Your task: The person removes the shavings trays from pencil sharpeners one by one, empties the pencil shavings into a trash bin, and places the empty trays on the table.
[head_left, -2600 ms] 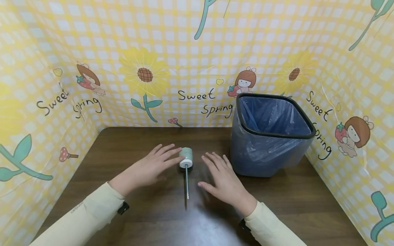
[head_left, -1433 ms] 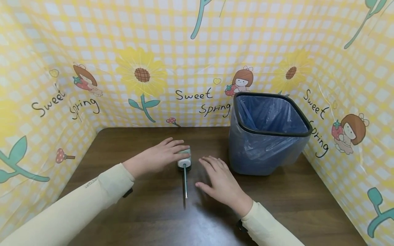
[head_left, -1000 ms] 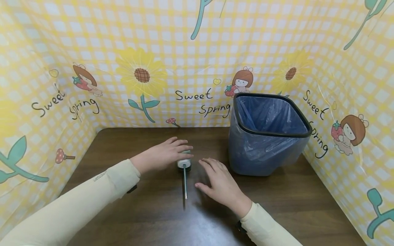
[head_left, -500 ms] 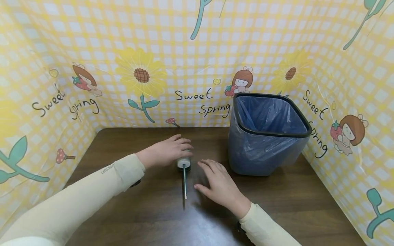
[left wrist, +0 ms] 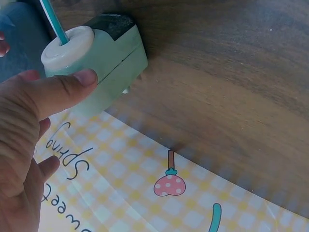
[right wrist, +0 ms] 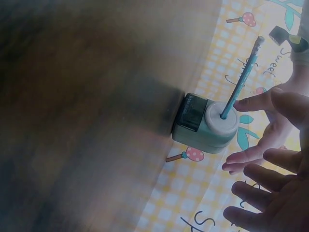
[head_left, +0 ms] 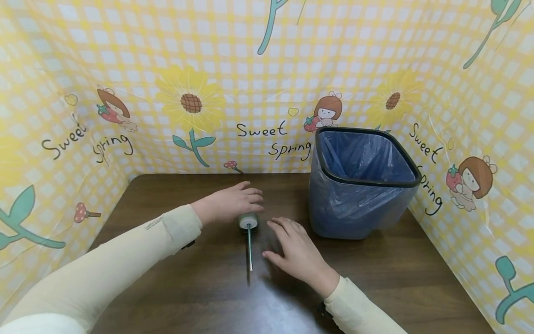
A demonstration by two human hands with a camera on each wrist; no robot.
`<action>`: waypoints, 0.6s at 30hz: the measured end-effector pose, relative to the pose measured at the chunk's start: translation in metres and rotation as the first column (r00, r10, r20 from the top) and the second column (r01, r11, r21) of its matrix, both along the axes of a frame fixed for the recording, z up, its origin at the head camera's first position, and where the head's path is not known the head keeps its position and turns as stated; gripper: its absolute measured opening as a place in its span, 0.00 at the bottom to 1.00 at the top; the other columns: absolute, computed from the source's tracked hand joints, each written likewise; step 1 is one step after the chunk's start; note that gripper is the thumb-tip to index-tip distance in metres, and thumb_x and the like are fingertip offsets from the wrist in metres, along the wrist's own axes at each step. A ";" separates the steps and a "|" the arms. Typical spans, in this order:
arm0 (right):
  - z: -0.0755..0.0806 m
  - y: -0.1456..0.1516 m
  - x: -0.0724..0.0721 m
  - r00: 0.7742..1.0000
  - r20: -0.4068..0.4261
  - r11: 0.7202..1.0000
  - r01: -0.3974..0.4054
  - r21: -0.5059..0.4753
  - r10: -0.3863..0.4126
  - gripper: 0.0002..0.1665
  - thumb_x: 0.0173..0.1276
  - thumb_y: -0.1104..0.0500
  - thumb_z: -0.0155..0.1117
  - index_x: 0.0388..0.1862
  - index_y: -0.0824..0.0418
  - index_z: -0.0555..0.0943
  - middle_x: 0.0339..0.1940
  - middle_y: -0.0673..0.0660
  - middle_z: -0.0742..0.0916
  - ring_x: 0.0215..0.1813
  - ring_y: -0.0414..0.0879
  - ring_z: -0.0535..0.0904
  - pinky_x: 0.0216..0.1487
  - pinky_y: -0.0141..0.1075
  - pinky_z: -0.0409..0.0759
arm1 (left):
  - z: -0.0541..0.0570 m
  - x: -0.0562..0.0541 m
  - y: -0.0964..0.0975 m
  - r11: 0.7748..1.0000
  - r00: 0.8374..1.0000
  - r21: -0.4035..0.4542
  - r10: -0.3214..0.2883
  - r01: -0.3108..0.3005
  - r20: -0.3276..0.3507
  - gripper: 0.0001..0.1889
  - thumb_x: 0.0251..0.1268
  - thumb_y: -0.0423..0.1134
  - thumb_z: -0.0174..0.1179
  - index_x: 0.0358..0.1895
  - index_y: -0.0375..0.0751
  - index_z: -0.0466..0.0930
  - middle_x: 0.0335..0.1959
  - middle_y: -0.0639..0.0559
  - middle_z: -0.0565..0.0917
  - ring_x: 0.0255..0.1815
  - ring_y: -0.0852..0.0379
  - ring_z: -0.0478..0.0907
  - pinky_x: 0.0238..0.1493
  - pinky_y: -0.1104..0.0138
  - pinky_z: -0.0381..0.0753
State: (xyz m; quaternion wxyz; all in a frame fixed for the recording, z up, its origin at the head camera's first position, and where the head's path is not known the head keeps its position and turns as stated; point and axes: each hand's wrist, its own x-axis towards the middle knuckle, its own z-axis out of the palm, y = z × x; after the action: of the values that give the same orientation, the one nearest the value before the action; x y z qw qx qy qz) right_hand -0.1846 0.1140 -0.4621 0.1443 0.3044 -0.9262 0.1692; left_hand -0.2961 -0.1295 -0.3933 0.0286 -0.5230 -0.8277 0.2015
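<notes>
A pale green pencil sharpener (head_left: 248, 223) with a white round top stands on the brown table. A teal pencil (head_left: 250, 250) sticks out of it toward the near side. My left hand (head_left: 225, 205) hovers over the sharpener's far part with loosely extended fingers, hiding much of its body. In the left wrist view, its thumb (left wrist: 65, 92) overlaps the sharpener's green side (left wrist: 120, 60). The right wrist view shows the sharpener's dark window (right wrist: 193, 111) and the whole pencil (right wrist: 244, 77). To the right, my right hand (head_left: 302, 253) is apart from the sharpener, fingers relaxed.
A bin (head_left: 354, 208) lined with a blue plastic bag stands at the back right, beyond my right hand. Yellow checked cloth (head_left: 258, 69) with printed flowers and figures lines the back and sides of the table (head_left: 187, 292).
My left hand has moved right and slightly away, from beside the sharpener to over its far part. The right hand, sharpener, pencil and bin have hardly moved.
</notes>
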 end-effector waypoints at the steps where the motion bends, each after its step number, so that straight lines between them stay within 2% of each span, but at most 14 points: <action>1: 0.000 0.000 0.000 1.000 -0.002 1.000 0.001 0.000 -0.001 0.45 0.66 0.36 0.70 0.74 0.57 0.71 0.71 0.56 0.77 0.74 0.53 0.71 0.74 0.55 0.67 | -0.001 0.000 0.001 1.000 1.000 -0.006 -0.001 0.001 0.001 0.35 0.65 0.30 0.68 0.74 0.55 0.71 0.77 0.51 0.69 0.80 0.49 0.60 0.79 0.44 0.53; 6: -0.001 -0.001 0.000 1.000 -0.007 1.000 0.007 0.013 -0.007 0.45 0.66 0.35 0.70 0.74 0.56 0.71 0.72 0.56 0.77 0.74 0.52 0.71 0.75 0.52 0.66 | -0.004 0.000 0.005 1.000 1.000 -0.012 -0.018 0.018 0.006 0.33 0.66 0.32 0.68 0.73 0.56 0.72 0.75 0.51 0.71 0.79 0.49 0.62 0.79 0.44 0.56; 10: -0.001 -0.001 0.001 1.000 0.004 1.000 0.012 0.022 -0.012 0.45 0.66 0.35 0.69 0.74 0.56 0.71 0.72 0.55 0.76 0.74 0.51 0.70 0.76 0.50 0.65 | -0.005 -0.001 0.007 0.999 0.999 -0.023 -0.032 0.031 -0.016 0.33 0.66 0.33 0.68 0.73 0.57 0.73 0.75 0.53 0.72 0.78 0.50 0.63 0.78 0.44 0.57; 18: -0.003 -0.001 0.001 1.000 0.007 0.999 0.015 0.033 -0.015 0.44 0.67 0.35 0.69 0.74 0.56 0.71 0.72 0.55 0.76 0.75 0.51 0.70 0.76 0.51 0.65 | -0.007 -0.004 0.010 0.999 0.999 -0.049 -0.017 0.016 -0.027 0.33 0.67 0.33 0.67 0.74 0.58 0.72 0.75 0.55 0.72 0.79 0.51 0.63 0.78 0.44 0.56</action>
State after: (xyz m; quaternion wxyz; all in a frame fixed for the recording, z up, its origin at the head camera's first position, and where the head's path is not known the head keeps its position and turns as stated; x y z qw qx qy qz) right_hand -0.1841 0.1128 -0.4649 0.1370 0.2993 -0.9316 0.1540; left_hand -0.3003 -0.1190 -0.4008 0.0291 -0.5276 -0.8177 0.2285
